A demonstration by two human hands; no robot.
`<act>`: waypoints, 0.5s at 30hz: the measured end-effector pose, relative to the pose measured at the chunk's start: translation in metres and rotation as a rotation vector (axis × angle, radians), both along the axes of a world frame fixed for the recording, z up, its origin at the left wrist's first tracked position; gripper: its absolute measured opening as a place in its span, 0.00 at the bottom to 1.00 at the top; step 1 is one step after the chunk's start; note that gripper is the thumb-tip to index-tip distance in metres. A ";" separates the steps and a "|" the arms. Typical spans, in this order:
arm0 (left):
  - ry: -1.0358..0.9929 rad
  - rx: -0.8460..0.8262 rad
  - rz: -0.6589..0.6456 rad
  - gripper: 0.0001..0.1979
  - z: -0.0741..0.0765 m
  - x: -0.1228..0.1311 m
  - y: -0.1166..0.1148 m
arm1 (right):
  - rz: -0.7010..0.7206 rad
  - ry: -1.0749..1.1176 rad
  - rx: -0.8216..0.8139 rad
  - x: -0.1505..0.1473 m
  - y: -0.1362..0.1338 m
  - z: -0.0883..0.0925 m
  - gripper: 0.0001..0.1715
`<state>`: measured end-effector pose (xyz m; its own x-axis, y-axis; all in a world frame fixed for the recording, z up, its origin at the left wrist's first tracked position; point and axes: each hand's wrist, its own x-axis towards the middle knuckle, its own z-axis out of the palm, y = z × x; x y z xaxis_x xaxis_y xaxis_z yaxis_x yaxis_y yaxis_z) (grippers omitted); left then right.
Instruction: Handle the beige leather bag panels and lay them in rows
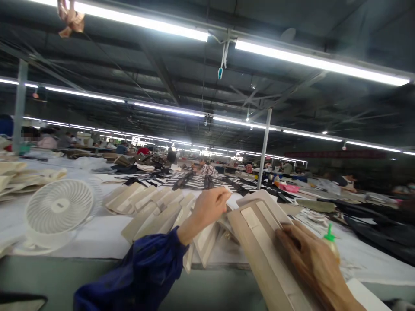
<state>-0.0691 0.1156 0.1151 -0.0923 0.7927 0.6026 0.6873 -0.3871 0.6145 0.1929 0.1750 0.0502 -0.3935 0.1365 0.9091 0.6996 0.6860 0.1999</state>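
On the near edge of the table point(97, 235), under my right hand point(311, 259), lies the beige panel point(259, 237), its long axis running from near right to far left. That hand presses flat, fingers spread. My left hand point(210, 207) is curled, pinching something I cannot make out. Too light a press might let it slide toward the glue bottle point(330, 242).

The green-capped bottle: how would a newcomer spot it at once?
Start at the white table and go to its right end, where the right hand presses a beige panel. The small bottle stands just behind that hand, the only thing there with a bright green nozzle.
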 end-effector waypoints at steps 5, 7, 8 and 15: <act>0.139 0.102 -0.116 0.14 -0.011 0.009 -0.021 | 0.114 0.014 -0.252 0.006 -0.011 -0.007 0.18; 0.150 0.095 -0.163 0.16 -0.013 0.017 -0.024 | 0.152 0.003 -0.333 0.003 -0.017 -0.011 0.16; 0.143 0.086 -0.187 0.16 -0.014 0.020 -0.025 | 0.164 0.004 -0.367 0.001 -0.020 -0.014 0.16; -0.057 -0.069 -0.293 0.07 -0.031 0.034 -0.017 | 0.225 0.033 -0.493 -0.006 -0.022 -0.033 0.16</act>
<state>-0.0349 0.0985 0.0843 0.1142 0.8297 0.5465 0.5160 -0.5196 0.6810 0.1872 0.1533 0.0175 -0.4346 0.4656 0.7709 0.5252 0.8264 -0.2030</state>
